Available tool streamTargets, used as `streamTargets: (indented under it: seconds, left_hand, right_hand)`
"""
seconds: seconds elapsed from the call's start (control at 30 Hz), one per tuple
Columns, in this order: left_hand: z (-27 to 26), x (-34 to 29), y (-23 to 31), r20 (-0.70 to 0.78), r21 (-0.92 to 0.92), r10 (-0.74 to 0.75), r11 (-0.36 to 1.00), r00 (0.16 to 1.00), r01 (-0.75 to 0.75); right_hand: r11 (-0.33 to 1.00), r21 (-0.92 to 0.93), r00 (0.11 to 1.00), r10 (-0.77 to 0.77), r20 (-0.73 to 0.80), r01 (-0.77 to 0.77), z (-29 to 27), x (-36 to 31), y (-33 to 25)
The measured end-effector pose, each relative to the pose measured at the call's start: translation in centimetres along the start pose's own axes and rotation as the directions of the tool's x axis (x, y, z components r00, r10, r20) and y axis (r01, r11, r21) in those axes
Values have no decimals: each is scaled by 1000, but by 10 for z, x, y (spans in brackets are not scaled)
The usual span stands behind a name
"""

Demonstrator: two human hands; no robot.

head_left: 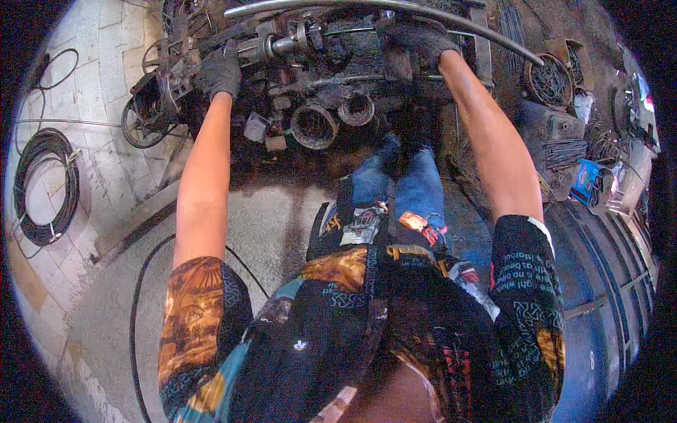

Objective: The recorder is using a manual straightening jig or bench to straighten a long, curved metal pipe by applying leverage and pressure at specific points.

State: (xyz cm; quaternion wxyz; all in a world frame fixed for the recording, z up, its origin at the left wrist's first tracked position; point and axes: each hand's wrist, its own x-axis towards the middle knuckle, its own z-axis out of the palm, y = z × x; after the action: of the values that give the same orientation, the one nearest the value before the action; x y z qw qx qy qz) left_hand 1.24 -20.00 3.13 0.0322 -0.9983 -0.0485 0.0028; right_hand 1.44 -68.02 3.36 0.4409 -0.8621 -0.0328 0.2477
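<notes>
A dark, greasy machine (pixel 338 63) spans the top of the head view, with a shiny metal shaft (pixel 285 44) on its upper left part. My left hand (pixel 221 74), in a dark glove, is at the machine's left side beside the shaft; its fingers look closed round a dark part I cannot make out. My right hand (pixel 419 41), gloved too, reaches over the machine's right part, just below a long curved metal pipe (pixel 395 5). Its fingers look bent round something, but darkness hides what it is.
Two round, open-ended metal cylinders (pixel 314 127) sit at the machine's near side. A coiled black cable (pixel 46 187) lies on the tiled floor at left. On the right are a round basket of metal pieces (pixel 549 81), a blue packet (pixel 585 182) and metal rods (pixel 564 151).
</notes>
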Motion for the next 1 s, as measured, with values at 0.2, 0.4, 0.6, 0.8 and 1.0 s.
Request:
streamTargets:
  seconds: [0.2,0.4,0.6,0.8,1.0]
  left_hand:
    - [-5,11,42,102,-45,-103,993,989,109]
    - [-2,-7,1,72,33,1,999,997,-3]
    - [20,9,-9,49,-8,-104,994,993,105]
    - [-2,-4,36,109,-146,-163,973,981,178]
    - [9,11,-63,-41,-86,-37,996,998,34]
  right_hand:
    - [971,219,926,9,376,-98,-37,13,17]
    - [967,-227,951,41,-308,-115,45,-12,-44]
    - [760,-635,941,-301,-155,139,63,21,28]
    - [783,-613,924,-307,-230,107,73,21,40]
    - [830,-526,867,-391,-308,187,97,35,-8]
